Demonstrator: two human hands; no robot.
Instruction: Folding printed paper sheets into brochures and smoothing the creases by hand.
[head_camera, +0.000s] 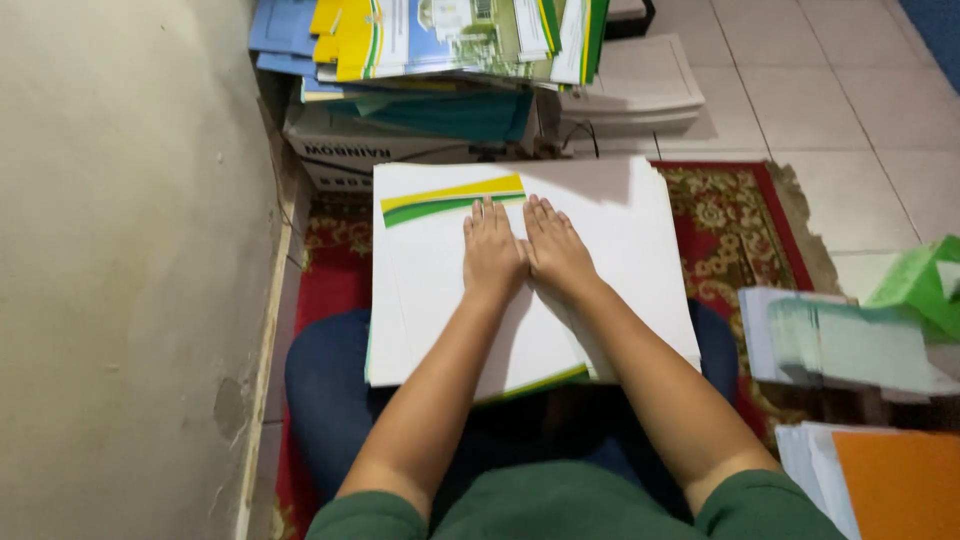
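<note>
A stack of large white card sheets (420, 300) rests across my lap, its top sheet marked with a yellow and green stripe near the far left edge. My left hand (491, 250) lies flat on the middle of the top sheet, fingers together and pointing away from me. My right hand (556, 250) presses flat beside it, the two hands touching side by side. Neither hand grips anything. The sheets hide most of my knees.
A wall (120, 250) stands close on the left. Ahead, a pile of printed folders (440, 40) sits on a cardboard box (340, 150). A red patterned rug (740, 220) covers the tiled floor. Paper stacks, green (860, 345) and orange (900, 480), lie at the right.
</note>
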